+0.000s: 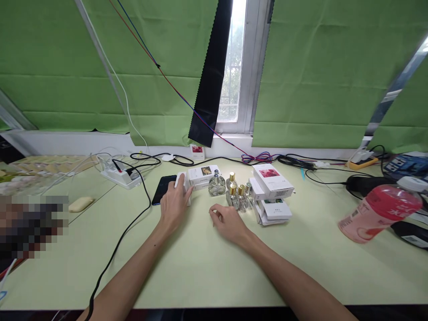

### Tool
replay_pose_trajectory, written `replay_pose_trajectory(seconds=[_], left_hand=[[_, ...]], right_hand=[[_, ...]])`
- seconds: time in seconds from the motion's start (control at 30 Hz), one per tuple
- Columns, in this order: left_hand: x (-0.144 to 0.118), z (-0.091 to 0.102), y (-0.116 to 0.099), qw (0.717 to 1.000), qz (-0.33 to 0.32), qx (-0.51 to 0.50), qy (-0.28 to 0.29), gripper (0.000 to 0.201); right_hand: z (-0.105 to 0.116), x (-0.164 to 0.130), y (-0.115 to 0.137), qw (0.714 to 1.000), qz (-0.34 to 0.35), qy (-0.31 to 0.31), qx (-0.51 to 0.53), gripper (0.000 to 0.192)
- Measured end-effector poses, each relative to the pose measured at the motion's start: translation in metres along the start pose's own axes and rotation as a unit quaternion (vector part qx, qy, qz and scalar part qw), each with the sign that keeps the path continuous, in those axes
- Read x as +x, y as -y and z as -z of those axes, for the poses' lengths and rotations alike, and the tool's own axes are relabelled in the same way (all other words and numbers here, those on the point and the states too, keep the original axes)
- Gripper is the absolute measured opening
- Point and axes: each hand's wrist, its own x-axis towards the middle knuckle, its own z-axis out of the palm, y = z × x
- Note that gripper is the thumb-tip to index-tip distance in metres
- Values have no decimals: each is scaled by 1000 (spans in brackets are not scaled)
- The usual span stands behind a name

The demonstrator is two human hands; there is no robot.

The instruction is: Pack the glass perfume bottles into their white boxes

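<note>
Pressure should be light: my left hand (pixel 174 203) grips a narrow white cardboard box (pixel 177 179) towards the far tabletop (pixel 197 272) edge; right hand (pixel 229 223) half-open.

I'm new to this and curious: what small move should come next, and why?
Perhaps bring the right hand across to the white box: the left hand seems to grip it alone, while the right, near the glass bottles, appears empty and could help steady it.

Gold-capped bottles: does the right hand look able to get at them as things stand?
Probably yes: the right hand is just in front of the gold-capped bottles, with nothing visible blocking the way between.
</note>
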Motion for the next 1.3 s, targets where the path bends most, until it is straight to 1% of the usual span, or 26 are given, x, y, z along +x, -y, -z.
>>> replay_pose_trajectory(seconds=[0.27,0.47,0.77,1.03,1.3], left_hand=[[8,-12,3,999,-19,-25,-27,54],[10,-16,2,998,-30,-42,-40,55],[13,-27,4,992,-76,-91,-50,53],[14,-30,7,985,-76,-144,-53,53],[15,-39,12,971,-77,-219,-61,54]], right_hand=[[-1,0,-3,1000,4,1,1,20],[-2,0,-3,1000,4,3,4,20],[-2,0,-2,1000,-2,1,15,20],[-3,0,-1,1000,-5,7,16,20],[-1,0,0,999,-16,12,25,20]])
